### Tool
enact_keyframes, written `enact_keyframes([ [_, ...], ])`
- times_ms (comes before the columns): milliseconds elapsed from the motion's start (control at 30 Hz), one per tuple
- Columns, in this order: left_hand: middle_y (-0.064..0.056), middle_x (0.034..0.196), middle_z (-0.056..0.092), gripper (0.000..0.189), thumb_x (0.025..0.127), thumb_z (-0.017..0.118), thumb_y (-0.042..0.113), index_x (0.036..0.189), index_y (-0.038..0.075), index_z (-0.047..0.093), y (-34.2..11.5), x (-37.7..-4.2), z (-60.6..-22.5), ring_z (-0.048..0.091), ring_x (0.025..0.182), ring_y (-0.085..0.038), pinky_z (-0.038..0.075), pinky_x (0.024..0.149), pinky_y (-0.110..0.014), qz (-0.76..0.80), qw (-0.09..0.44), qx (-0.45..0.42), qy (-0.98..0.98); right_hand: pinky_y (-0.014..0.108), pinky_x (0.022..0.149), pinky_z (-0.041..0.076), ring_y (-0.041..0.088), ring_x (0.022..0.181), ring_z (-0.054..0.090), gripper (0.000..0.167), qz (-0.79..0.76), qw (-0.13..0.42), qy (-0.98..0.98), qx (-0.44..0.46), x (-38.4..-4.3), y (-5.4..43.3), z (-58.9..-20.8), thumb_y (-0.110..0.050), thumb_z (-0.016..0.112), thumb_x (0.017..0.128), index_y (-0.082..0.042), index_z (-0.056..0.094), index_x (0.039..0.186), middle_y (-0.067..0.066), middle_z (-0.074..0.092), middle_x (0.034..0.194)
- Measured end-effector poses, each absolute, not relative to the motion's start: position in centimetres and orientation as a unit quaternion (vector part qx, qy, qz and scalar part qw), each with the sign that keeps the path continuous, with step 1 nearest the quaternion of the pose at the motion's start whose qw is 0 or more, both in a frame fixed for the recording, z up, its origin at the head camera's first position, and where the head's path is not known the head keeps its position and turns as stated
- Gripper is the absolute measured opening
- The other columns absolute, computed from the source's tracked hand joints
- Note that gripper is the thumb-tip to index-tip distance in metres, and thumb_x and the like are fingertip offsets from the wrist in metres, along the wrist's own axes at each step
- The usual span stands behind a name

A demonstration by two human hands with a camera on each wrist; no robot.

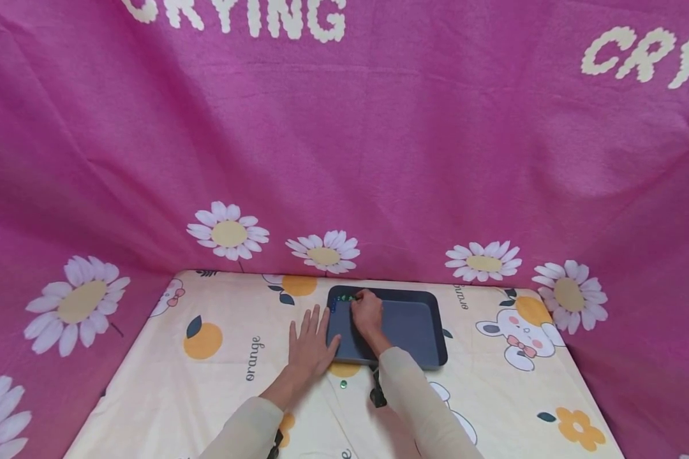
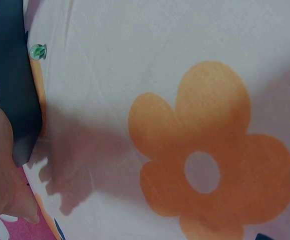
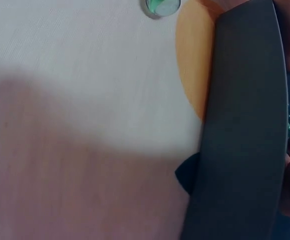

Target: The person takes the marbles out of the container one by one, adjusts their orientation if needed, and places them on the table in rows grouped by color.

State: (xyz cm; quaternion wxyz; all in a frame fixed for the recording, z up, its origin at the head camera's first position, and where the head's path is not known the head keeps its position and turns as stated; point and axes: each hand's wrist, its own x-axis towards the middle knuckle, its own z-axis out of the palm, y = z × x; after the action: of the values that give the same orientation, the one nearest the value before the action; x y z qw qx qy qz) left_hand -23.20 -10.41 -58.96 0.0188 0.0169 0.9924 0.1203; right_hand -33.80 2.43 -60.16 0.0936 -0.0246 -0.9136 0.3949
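- Nearest, at 7 o'clock from the dark tray [image 1: 410,331], a loose green marble [image 1: 343,384] sits on the cloth-covered desk [image 1: 149,401]; glassy, probably light, hard and slippery, best pinched low around its sides.
- The left-hand grip [image 1: 310,341] lies at the tray's 9 o'clock side, fingers spread, thumb over the rim.
- The tray looks stiff and fairly light; its 3 and 9 o'clock rims should give the surest hold, kept level against rolling.
- The right-hand grip [image 1: 367,313] is curled inside, toward 10 o'clock; whether it pinches anything, I cannot tell.
- Farthest, blue marbles [image 1: 332,307] and green marbles [image 1: 346,298] sit in the tray's 10 o'clock corner.
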Motion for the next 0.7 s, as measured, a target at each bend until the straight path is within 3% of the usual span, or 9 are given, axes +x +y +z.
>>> enact_keyframes([
  [300,-0.011,0.165,0.016,0.074,0.102,0.042,0.055,0.16,0.014,0.023,-10.54,-23.25,-59.03,0.011,0.151,-0.032,0.009,0.118,-0.059,0.127,0.027,0.009,0.991,0.044,0.072,0.056,0.024,0.075,0.067,0.012,0.422,0.09,-0.902,-0.009,-33.48,2.95,-60.05,-0.009,0.073,0.091,0.0,0.073,0.099,0.008,0.07,0.079],
  [700,-0.011,0.165,0.017,0.074,0.101,0.043,0.054,0.16,0.014,0.024,-10.56,-23.28,-59.1,0.013,0.151,-0.032,0.01,0.117,-0.059,0.13,0.027,0.009,0.991,0.045,0.076,0.054,0.026,0.077,0.067,0.013,0.405,0.098,-0.909,-0.007,-33.43,2.71,-60.01,-0.011,0.076,0.088,-0.001,0.075,0.097,0.008,0.071,0.078],
])
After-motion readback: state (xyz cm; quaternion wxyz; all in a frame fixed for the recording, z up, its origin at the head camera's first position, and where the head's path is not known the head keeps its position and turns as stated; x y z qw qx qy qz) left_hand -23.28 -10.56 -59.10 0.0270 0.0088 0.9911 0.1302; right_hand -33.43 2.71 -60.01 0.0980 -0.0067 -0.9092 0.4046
